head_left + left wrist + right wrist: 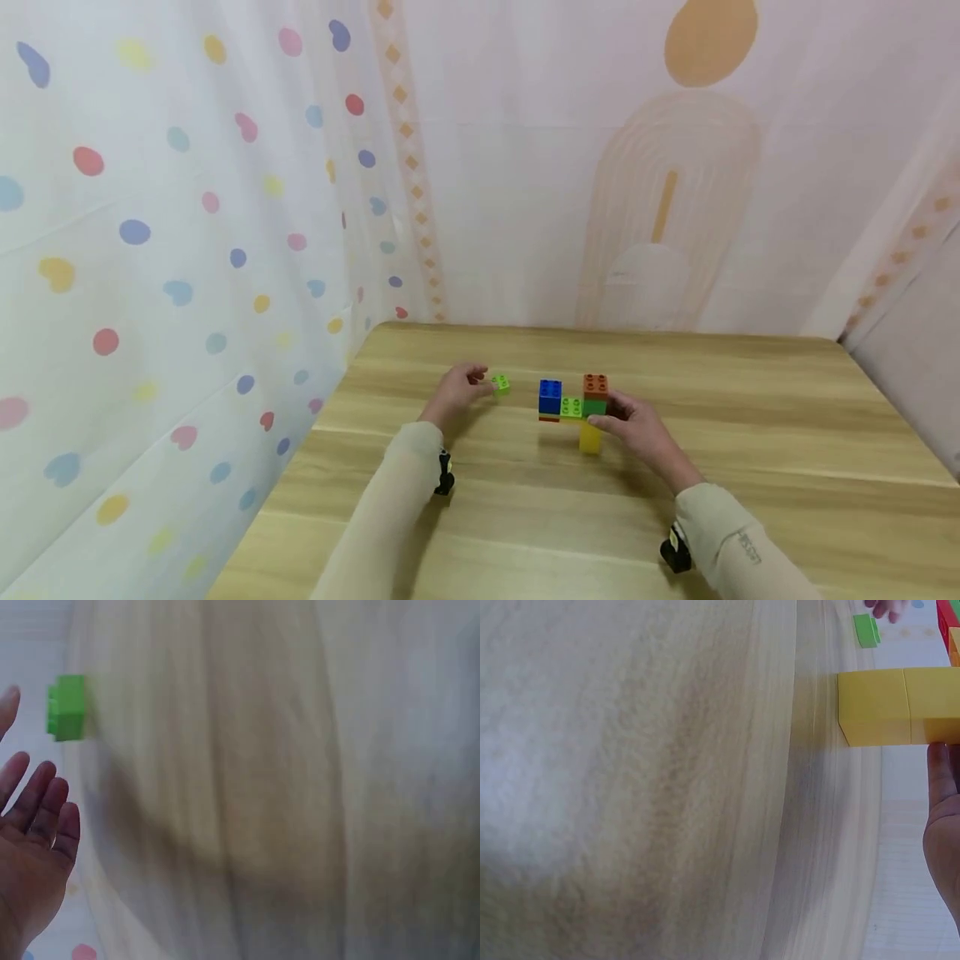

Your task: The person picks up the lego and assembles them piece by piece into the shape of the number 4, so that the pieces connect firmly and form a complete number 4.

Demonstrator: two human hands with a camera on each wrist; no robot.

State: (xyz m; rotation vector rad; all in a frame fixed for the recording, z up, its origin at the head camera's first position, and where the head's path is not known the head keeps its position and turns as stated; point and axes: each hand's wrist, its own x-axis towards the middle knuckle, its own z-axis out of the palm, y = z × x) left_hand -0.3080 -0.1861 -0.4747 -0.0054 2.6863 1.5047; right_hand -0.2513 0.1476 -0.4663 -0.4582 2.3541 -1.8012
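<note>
On the wooden tabletop lies a small lime-green toy building brick (501, 384). My left hand (453, 392) is beside it, thumb side toward the brick. The left wrist view shows that hand's fingers (52, 802) loosely extended, apart from the green brick (70, 707). My right hand (637, 425) grips a built brick structure (572, 407) from its right side, thumb on the front. The structure has a blue brick (551, 392) on its left arm, a brown brick (596, 383) over a green one, and a yellow column (590, 437) below. Some right fingers are hidden behind it.
The wooden table (525, 517) reaches back to a patterned curtain (510, 208), with a dotted curtain (187, 250) along the left. Black wrist cameras (444, 473) are strapped at both sleeve cuffs.
</note>
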